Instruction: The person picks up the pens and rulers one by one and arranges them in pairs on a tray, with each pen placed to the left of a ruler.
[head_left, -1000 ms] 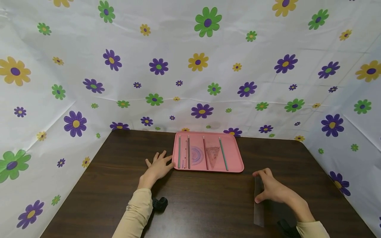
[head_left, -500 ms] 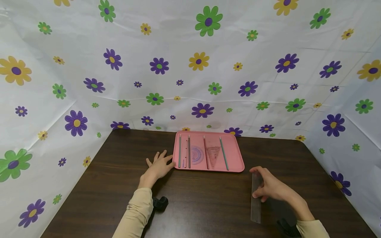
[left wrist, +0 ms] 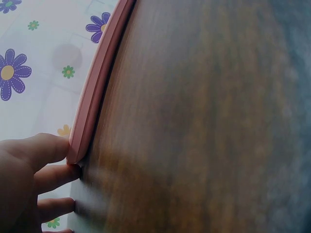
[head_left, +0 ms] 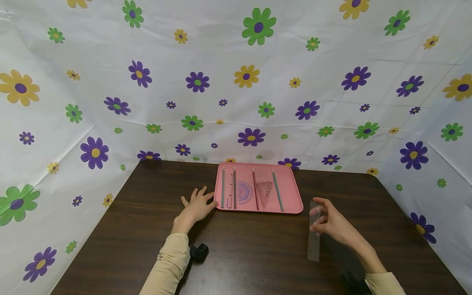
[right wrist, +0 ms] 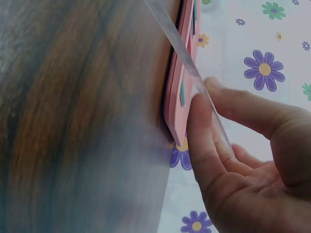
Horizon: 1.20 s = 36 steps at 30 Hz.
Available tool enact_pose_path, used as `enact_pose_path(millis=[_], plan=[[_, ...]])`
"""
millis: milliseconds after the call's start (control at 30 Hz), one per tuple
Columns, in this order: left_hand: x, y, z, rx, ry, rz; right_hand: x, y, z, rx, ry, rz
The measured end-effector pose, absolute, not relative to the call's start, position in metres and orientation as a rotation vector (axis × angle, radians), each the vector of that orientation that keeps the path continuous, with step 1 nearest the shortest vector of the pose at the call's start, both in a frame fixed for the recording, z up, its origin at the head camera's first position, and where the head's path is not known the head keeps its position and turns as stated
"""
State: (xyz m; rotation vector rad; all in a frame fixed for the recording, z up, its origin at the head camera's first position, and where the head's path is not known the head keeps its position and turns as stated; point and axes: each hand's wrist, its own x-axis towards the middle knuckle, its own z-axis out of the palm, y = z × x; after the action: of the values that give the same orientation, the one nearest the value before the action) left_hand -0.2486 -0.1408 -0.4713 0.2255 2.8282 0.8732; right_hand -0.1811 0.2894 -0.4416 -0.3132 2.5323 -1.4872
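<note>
My right hand (head_left: 337, 224) pinches a clear ruler (head_left: 313, 248) between thumb and fingers, to the right of the pink tray (head_left: 293, 194). In the right wrist view the ruler (right wrist: 172, 36) is raised off the table and runs slantwise past the tray corner (right wrist: 176, 119). Fingers of my left hand (head_left: 196, 208) touch the tray's front left corner, spread and fairly straight; the left wrist view has the thumb against the tray rim (left wrist: 92, 92). On the tray lie a clear protractor (head_left: 243, 193), a set square (head_left: 264, 192), a red pencil (head_left: 255, 189) and a black pencil (head_left: 234, 188).
The tray also bears two green pencils, one at left (head_left: 223, 188) and one at right (head_left: 277, 191), plus a narrow clear strip (head_left: 231, 190). A dark wooden table (head_left: 258, 254) lies beneath. Behind it hangs a white flowered sheet (head_left: 221, 53).
The right hand has lifted the ruler and carried it forward and slightly left, closer to the tray. My left hand and the tray have stayed in place.
</note>
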Motion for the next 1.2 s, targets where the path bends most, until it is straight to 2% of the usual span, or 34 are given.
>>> enact_pose_path(millis=[467,800,1200], plan=[[-0.248,-0.141,-0.470,0.223,2.832,0.864,-0.196,0.282,-0.434,-0.277,2.679,-1.487],[-0.249,-0.140,-0.471,0.217,2.836,0.856,-0.215,0.271,-0.429,-0.331,2.909,-1.320],[-0.248,-0.139,-0.474,0.218,2.828,0.869,-0.232,0.258,-0.427,-0.260,3.007,-1.239]])
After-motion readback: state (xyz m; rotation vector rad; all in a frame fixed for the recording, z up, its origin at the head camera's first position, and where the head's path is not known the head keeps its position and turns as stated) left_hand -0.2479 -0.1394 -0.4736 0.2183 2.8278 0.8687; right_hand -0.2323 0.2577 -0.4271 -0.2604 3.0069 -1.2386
